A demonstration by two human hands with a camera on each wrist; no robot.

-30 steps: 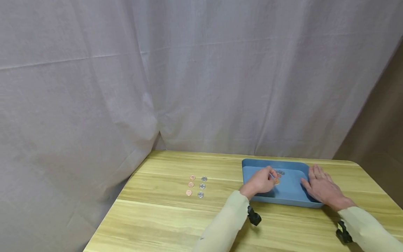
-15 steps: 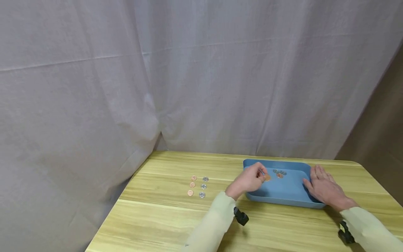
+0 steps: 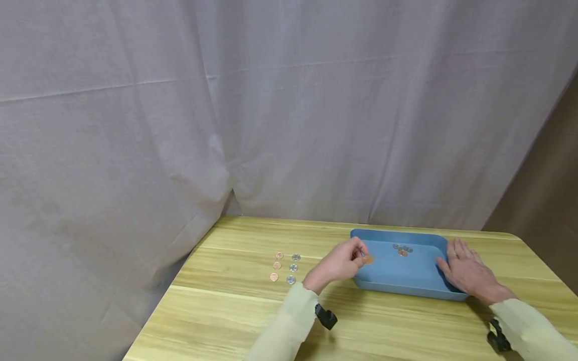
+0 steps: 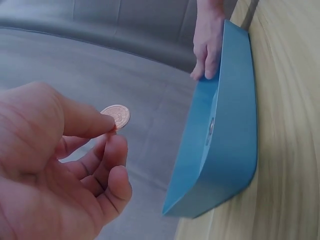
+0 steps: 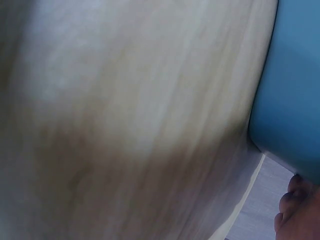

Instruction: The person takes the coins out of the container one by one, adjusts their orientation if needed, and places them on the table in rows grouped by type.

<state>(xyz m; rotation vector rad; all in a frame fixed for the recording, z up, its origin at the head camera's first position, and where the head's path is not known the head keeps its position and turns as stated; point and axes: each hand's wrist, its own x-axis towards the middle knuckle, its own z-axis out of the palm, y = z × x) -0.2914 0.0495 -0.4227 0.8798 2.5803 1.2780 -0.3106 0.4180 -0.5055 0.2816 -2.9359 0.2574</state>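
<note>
Your left hand (image 3: 336, 261) is pinching a round, coppery metal coin (image 4: 120, 113) above the blue rectangular tray (image 3: 397, 273); your straight-fingered right hand (image 3: 467, 269) is resting on its rim. Edge-only pinching may be causing slipping.

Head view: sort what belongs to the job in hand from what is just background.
Likely part of the job:
left hand, pinching a coppery coin
right hand, resting on the blue tray
coins inside the tray
three coppery coins, three silvery coins on the table

Just background:
grey curtain
black wrist-worn devices
</note>
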